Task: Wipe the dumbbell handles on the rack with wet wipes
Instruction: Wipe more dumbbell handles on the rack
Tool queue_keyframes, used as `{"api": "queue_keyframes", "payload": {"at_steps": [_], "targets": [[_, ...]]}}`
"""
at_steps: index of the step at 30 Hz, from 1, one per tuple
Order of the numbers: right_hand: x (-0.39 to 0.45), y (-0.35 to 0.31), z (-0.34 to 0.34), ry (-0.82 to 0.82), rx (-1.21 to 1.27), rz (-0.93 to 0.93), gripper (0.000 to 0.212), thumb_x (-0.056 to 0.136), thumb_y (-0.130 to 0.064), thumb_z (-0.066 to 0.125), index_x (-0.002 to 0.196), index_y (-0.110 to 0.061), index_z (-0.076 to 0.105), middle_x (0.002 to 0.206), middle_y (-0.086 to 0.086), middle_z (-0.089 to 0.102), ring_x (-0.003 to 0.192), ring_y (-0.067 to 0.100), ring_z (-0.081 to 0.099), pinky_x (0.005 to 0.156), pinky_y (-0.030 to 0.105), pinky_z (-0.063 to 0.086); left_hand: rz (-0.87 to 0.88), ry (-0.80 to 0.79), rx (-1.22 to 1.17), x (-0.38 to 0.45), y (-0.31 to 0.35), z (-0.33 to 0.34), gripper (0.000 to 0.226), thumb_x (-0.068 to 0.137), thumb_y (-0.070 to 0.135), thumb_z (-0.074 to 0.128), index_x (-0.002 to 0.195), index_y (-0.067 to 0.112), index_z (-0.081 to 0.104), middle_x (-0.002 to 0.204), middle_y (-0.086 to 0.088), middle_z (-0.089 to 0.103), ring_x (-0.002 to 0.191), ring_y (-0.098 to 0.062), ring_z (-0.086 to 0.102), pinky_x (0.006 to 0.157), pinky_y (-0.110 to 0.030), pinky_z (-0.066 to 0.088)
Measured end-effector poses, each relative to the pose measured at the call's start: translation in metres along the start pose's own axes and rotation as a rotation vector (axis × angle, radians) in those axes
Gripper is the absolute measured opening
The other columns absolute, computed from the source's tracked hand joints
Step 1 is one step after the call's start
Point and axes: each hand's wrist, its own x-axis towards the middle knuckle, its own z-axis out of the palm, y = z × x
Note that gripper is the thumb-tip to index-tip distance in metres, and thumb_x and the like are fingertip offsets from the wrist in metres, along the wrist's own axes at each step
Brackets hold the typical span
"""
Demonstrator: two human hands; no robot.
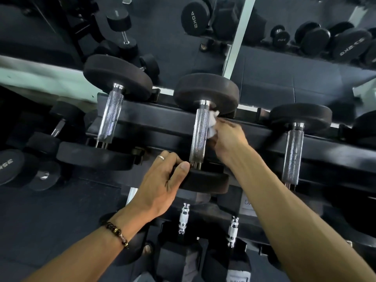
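Three black dumbbells with knurled steel handles lie across the top tier of the rack (154, 117). My left hand (162, 182) grips the near weight head (209, 180) of the middle dumbbell, thumb on top. My right hand (227, 139) pinches a crumpled white wet wipe (212, 123) and presses it against the right side of the middle handle (200, 135), near its far end. The left handle (109, 117) and the right handle (293, 153) are untouched.
A lower tier holds smaller dumbbells with chrome handles (184, 217). More black dumbbells sit at the left (12, 165). A mirror behind the rack reflects other dumbbells (195, 19) and the dark rubber floor.
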Motion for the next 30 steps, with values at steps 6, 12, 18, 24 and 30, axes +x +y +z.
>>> {"api": "queue_keyframes", "payload": {"at_steps": [6,12,18,24,30], "targets": [[0.009,-0.007,-0.009,-0.078,-0.052,-0.033,0.017,0.099,-0.001,0.052,0.105,-0.005,0.068,0.097,0.012,0.073,0.08,0.021,0.072,0.069,0.039,0.061,0.008,-0.004,0.012,0.002,-0.002,-0.001,0.045,0.09,0.076,0.023,0.073,0.037,0.037,0.077,0.019,0.041,0.076,-0.008,0.045,0.067,-0.012,0.035],[0.001,0.014,-0.022,-0.29,-0.408,0.034,0.022,0.1,-0.009,0.051,0.11,-0.003,0.07,0.081,0.006,0.074,0.091,0.033,0.065,0.093,0.041,0.052,0.015,-0.008,0.024,0.001,-0.003,-0.001,0.044,0.091,0.074,0.023,0.073,0.037,0.038,0.077,0.017,0.042,0.077,-0.01,0.047,0.068,-0.014,0.035],[0.018,-0.006,-0.016,-0.223,-0.379,-0.101,0.033,0.094,0.01,0.044,0.093,-0.009,0.071,0.089,0.01,0.074,0.082,0.023,0.069,0.066,0.031,0.059,0.016,-0.026,0.026,0.002,-0.003,-0.002,0.048,0.091,0.074,0.022,0.074,0.033,0.039,0.078,0.018,0.042,0.074,-0.01,0.046,0.066,-0.014,0.036],[0.004,0.018,-0.039,-0.48,-0.786,0.033,0.034,0.09,0.009,0.048,0.1,-0.01,0.075,0.091,0.018,0.074,0.079,0.024,0.061,0.072,0.033,0.049,0.007,-0.041,0.026,0.001,-0.005,-0.003,0.051,0.091,0.074,0.022,0.077,0.031,0.044,0.08,0.015,0.044,0.08,-0.011,0.049,0.071,-0.02,0.039],[0.012,0.011,-0.025,-0.336,-0.47,-0.062,0.032,0.089,0.014,0.048,0.095,-0.006,0.072,0.089,0.016,0.072,0.071,0.022,0.062,0.064,0.026,0.056,-0.019,-0.051,0.021,0.001,-0.003,-0.003,0.051,0.089,0.077,0.021,0.076,0.033,0.043,0.079,0.016,0.043,0.079,-0.01,0.048,0.07,-0.019,0.035]]}}
